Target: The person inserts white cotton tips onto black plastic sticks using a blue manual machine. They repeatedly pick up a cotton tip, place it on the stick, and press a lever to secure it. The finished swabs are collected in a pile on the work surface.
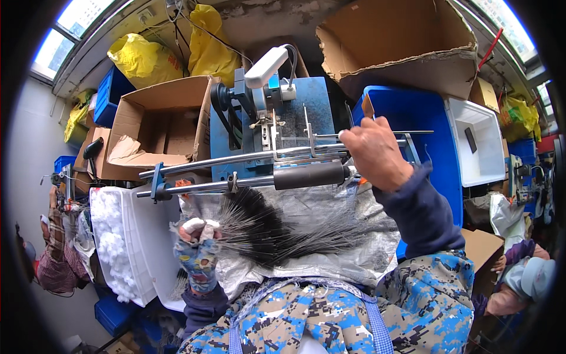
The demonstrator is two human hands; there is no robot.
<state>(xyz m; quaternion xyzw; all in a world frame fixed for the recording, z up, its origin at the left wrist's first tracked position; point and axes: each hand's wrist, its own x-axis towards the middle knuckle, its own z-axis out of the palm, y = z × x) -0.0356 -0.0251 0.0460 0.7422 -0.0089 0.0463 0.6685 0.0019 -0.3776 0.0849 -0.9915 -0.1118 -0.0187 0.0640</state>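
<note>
The left hand (pixel 197 231), in a patterned fingerless glove with taped fingertips, is closed in a fist around a fan of thin dark wires (pixel 277 230) lying on a silver sheet (pixel 359 248) below the blue machine (pixel 277 127). The right hand (pixel 371 154) is curled over the machine's metal rail (pixel 236 159), just beside the black roller handle (pixel 309 175).

bench: blue metal machine stand (pixel 318 97) | on it: two long steel rails (pixel 206 165), black foam-grip lever (pixel 309 175) | below: crinkled silver woven sheet (pixel 330 206) carried fanned black-tipped wire bundle (pixel 265 227)
</note>
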